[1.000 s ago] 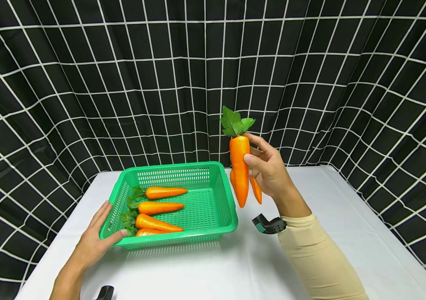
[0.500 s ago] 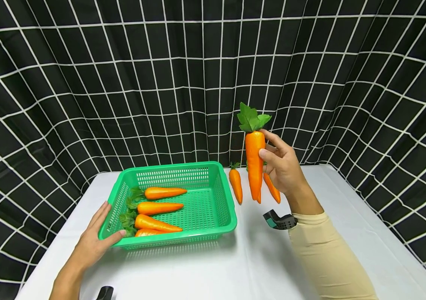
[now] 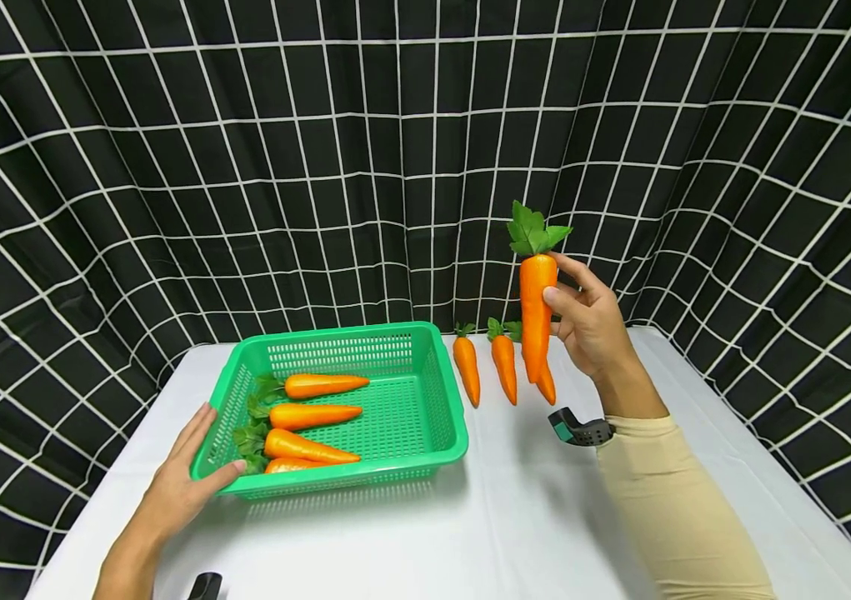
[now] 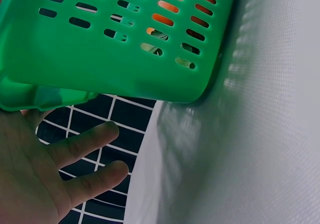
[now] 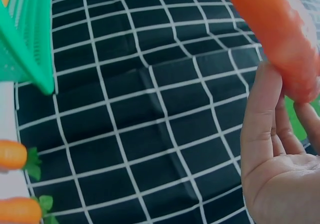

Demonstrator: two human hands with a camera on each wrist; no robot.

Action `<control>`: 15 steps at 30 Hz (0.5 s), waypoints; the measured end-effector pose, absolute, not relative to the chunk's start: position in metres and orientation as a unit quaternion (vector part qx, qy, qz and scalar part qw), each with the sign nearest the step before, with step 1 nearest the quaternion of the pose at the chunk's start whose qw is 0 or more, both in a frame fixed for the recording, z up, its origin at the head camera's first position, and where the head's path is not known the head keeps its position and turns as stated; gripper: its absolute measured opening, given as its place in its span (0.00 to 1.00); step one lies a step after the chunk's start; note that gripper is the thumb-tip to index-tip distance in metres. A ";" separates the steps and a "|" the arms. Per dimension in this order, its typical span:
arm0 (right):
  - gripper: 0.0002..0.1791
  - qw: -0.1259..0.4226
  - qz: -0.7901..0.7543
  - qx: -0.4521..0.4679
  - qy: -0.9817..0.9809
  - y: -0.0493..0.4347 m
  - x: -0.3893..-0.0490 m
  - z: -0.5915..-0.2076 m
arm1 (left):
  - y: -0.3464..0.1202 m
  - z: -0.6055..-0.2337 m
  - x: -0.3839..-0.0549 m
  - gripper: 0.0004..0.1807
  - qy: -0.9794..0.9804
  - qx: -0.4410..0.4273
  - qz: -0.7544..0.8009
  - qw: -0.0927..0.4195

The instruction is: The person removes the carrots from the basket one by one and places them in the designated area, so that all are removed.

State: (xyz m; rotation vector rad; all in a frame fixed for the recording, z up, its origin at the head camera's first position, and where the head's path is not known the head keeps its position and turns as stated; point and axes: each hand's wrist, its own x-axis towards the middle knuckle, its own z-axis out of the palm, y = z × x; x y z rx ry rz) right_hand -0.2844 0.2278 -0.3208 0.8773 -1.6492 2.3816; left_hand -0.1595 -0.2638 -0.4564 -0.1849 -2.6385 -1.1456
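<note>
My right hand (image 3: 592, 321) holds a large orange carrot (image 3: 534, 304) upright above the table, thumb in front and fingers behind, its green leaves on top. In the right wrist view the thumb and fingers press the carrot (image 5: 282, 38) near its leafy end. My left hand (image 3: 179, 483) rests at the near left corner of a green plastic basket (image 3: 365, 475), thumb over the rim. Two of its fingers (image 4: 95, 184) extend straight and apart outside the basket in the left wrist view. Several carrots (image 3: 316, 417) lie inside, tips pointing right.
Right of the basket, two smaller carrots, one left (image 3: 467, 371) and one right (image 3: 503, 369), lie on the white table (image 3: 395, 550). A third carrot (image 3: 548, 388) is partly hidden behind the held one. A black curtain with white grid lines (image 3: 320, 167) surrounds the table.
My right hand has carried the large carrot rightward, from beside the basket to over the rightmost small carrot, uncovering the other two. The left hand has stayed at the basket corner.
</note>
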 end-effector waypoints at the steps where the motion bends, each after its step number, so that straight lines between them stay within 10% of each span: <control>1: 0.27 0.056 0.790 0.285 -0.540 0.230 -0.286 -0.322 | -0.264 -0.457 -0.160 0.45 -0.907 -0.065 -0.395 0.128; 15: 0.28 0.073 0.792 0.193 -0.574 0.253 -0.306 -0.337 | -0.262 -0.455 -0.159 0.45 -0.909 -0.064 -0.393 0.122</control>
